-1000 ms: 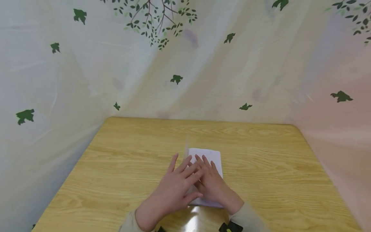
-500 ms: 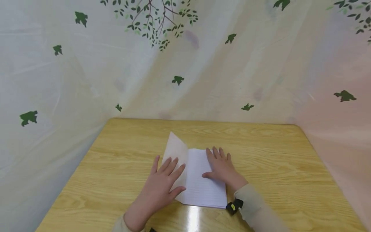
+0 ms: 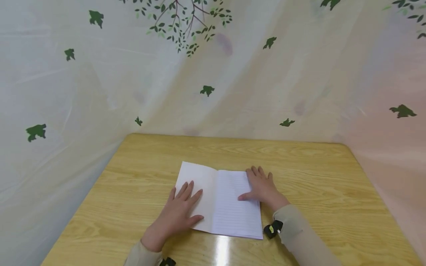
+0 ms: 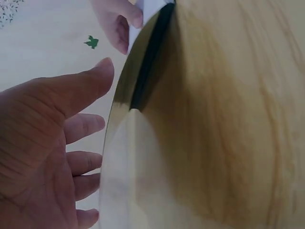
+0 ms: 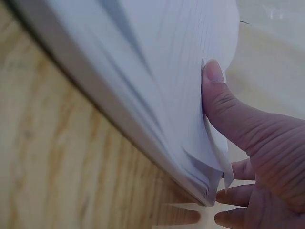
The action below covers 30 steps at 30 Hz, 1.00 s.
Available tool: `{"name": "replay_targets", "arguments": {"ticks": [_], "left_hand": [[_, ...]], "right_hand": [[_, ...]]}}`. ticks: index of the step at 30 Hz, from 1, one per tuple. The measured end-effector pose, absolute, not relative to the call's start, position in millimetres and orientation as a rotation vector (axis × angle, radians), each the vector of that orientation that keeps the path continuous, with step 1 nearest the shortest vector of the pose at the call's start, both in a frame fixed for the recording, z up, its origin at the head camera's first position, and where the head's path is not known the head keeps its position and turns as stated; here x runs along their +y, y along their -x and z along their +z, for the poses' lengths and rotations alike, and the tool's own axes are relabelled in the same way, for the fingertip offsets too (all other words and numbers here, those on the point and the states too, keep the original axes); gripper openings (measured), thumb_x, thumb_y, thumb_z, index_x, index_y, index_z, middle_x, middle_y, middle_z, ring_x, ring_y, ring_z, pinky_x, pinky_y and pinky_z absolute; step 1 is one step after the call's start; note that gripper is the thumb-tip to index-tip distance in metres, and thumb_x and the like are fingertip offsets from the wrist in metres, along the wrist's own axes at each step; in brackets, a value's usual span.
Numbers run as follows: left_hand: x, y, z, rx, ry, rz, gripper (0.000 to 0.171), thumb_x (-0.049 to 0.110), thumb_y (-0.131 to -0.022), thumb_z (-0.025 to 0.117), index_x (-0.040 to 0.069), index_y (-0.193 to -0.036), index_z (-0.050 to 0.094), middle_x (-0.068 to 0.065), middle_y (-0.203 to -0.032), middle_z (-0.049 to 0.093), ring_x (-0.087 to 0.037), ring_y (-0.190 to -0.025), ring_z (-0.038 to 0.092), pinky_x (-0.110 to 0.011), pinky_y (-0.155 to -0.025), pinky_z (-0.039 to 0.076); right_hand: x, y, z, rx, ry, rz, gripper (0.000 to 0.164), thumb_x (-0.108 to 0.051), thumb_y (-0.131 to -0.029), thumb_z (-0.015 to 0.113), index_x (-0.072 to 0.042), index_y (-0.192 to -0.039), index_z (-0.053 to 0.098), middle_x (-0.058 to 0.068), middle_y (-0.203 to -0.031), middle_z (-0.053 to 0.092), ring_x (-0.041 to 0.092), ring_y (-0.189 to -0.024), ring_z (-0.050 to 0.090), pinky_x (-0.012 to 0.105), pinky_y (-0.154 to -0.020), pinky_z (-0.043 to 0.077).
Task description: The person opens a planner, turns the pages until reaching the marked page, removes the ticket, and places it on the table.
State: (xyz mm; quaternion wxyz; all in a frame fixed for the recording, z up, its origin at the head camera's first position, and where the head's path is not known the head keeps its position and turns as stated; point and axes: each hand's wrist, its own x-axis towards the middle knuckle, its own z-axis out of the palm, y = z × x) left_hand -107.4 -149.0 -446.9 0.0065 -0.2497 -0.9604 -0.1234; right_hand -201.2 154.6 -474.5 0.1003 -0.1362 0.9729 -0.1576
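Observation:
A notebook lies spread on the table, its lined right page (image 3: 234, 220) facing up and its plain white left leaf (image 3: 197, 173) turned out to the left. My left hand (image 3: 179, 212) rests on that leaf, fingers spread and the thumb pointing toward the fold. In the left wrist view the leaf (image 4: 116, 176) shows at a slant beside the fingertips. Across the right page's outer edge lies my right hand (image 3: 262, 187), with its thumb (image 5: 219, 90) on the paper and the other fingers out past the edge. Loose page edges (image 5: 190, 176) fan apart slightly beneath the thumb.
The wooden table (image 3: 316, 195) runs out on all sides of the notebook. Behind and beside it hangs a pale cloth (image 3: 159, 85) printed with green leaves and birds. A small black device (image 3: 273, 229) sits at the right wrist.
The left leaf, upright at first, has swung over to the left and lies flatter. My hands, overlapping one second ago, have moved apart, the right one to the page's outer edge.

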Motion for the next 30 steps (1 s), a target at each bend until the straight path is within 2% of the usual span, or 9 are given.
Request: {"name": "replay_targets", "arguments": {"ticks": [4, 8, 13, 18, 20, 23, 27, 30], "left_hand": [[-153.2, 111.1, -454.1, -3.102, 0.767, -0.450, 0.078, 0.046, -0.086, 0.070, 0.008, -0.148, 0.042, -0.025, -0.156, 0.026, -0.044, -0.142, 0.023, -0.066, -0.109, 0.022], [-156.6, 113.9, -460.3, -3.176, 0.750, -0.521, 0.079, 0.046, -0.087, 0.069, 0.008, -0.150, 0.039, -0.025, -0.156, 0.022, -0.044, -0.143, 0.020, -0.063, -0.110, 0.022], [-160.1, 115.7, -468.3, -3.200, 0.757, -0.552, 0.079, 0.046, -0.088, 0.067, 0.008, -0.150, 0.037, -0.026, -0.157, 0.020, -0.045, -0.143, 0.018, -0.061, -0.111, 0.022], [-161.9, 116.6, -473.2, -3.190, 0.765, -0.562, 0.079, 0.045, -0.088, 0.067, 0.007, -0.150, 0.037, -0.027, -0.156, 0.020, -0.046, -0.143, 0.018, -0.062, -0.111, 0.021], [-162.1, 116.4, -473.2, -3.185, 0.766, -0.566, 0.078, 0.045, -0.089, 0.067, 0.007, -0.150, 0.037, -0.027, -0.156, 0.021, -0.046, -0.143, 0.018, -0.062, -0.111, 0.021], [-161.6, 116.3, -472.1, -3.175, 0.758, -0.583, 0.072, 0.042, -0.092, 0.063, 0.006, -0.149, 0.038, -0.028, -0.156, 0.022, -0.046, -0.143, 0.018, -0.062, -0.111, 0.021], [-160.3, 118.3, -474.3, -3.148, 0.711, -0.639, 0.060, 0.038, -0.100, 0.050, 0.004, -0.148, 0.040, -0.026, -0.155, 0.025, -0.045, -0.143, 0.020, -0.061, -0.112, 0.021], [-159.0, 120.5, -477.4, -3.115, 0.660, -0.692, 0.059, 0.040, -0.103, 0.042, 0.002, -0.148, 0.038, -0.024, -0.155, 0.028, -0.043, -0.143, 0.023, -0.060, -0.111, 0.023]], "right_hand": [[153.0, 197.6, -472.6, 2.930, 0.443, -0.422, 0.115, -0.060, -0.065, 0.082, 0.000, -0.149, 0.033, 0.030, -0.155, 0.021, 0.050, -0.143, 0.012, 0.074, -0.106, 0.005], [148.0, 192.5, -469.2, 3.018, 0.481, -0.383, 0.110, -0.056, -0.063, 0.085, -0.002, -0.146, 0.038, 0.029, -0.154, 0.023, 0.049, -0.142, 0.017, 0.074, -0.106, 0.005], [137.8, 186.9, -464.8, 3.108, 0.462, -0.358, 0.099, -0.050, -0.062, 0.088, -0.003, -0.139, 0.046, 0.028, -0.148, 0.036, 0.049, -0.135, 0.033, 0.074, -0.105, 0.012], [125.6, 182.7, -464.0, 3.132, 0.356, -0.550, 0.080, -0.037, -0.069, 0.088, -0.002, -0.131, 0.051, 0.023, -0.132, 0.054, 0.043, -0.120, 0.051, 0.067, -0.104, 0.026], [120.8, 182.0, -464.1, 3.108, 0.297, -0.675, 0.078, -0.032, -0.073, 0.086, 0.000, -0.134, 0.049, 0.023, -0.129, 0.057, 0.042, -0.117, 0.055, 0.063, -0.103, 0.032], [114.7, 180.0, -463.6, 3.077, 0.249, -0.865, 0.084, -0.028, -0.079, 0.083, 0.001, -0.143, 0.037, 0.027, -0.126, 0.059, 0.043, -0.108, 0.060, 0.060, -0.097, 0.040], [105.3, 172.1, -458.2, 3.056, 0.266, -1.092, 0.091, -0.029, -0.084, 0.077, 0.000, -0.151, 0.022, 0.032, -0.110, 0.064, 0.046, -0.092, 0.064, 0.059, -0.087, 0.046], [96.8, 164.8, -453.5, 3.021, 0.305, -1.186, 0.089, -0.031, -0.088, 0.072, -0.001, -0.153, 0.019, 0.033, -0.107, 0.064, 0.047, -0.094, 0.064, 0.058, -0.086, 0.047]]}}
